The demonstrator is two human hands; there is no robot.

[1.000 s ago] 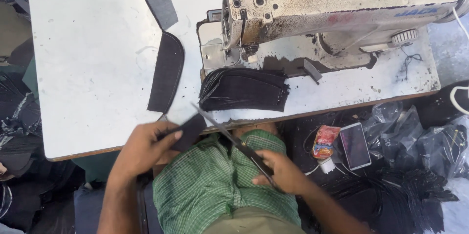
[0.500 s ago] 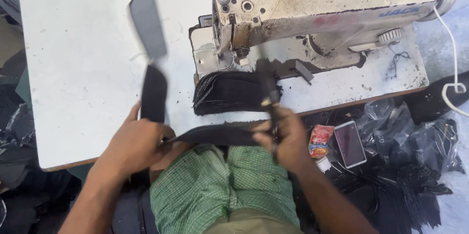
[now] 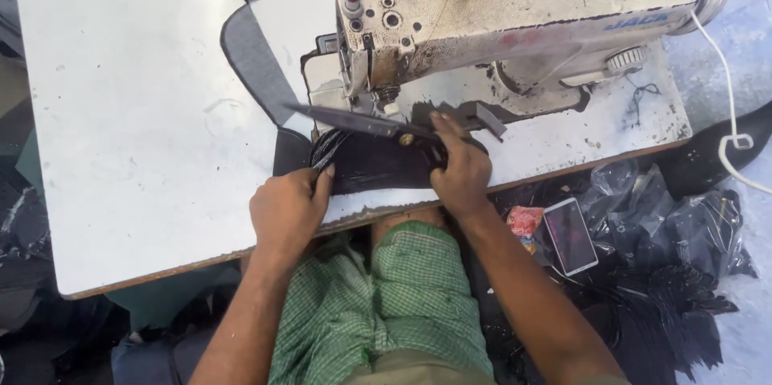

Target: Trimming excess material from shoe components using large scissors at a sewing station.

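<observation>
Open bench to the left, machine blocking the right

The white bench (image 3: 137, 128) lies bare left of the dark grey fabric strips (image 3: 253, 55), giving free passage there. The worn cream sewing machine (image 3: 515, 23) walls off the far right side; under its head, long dark scissors (image 3: 362, 121) and bunched black fabric (image 3: 378, 164) fill the gap by both hands.

I'm looking at a white table (image 3: 145, 112) that's showing grey scuffs, and a cream machine (image 3: 515, 23) that's wearing brown grime all over. The fabric (image 3: 378, 164) under my hands is showing up black, with dark grey strips (image 3: 253, 71) lying beside it. My shorts (image 3: 378, 305) are sporting a green and white check. The bags (image 3: 667, 224) are looking glossy black, the phone (image 3: 570, 235) white-edged.
</observation>
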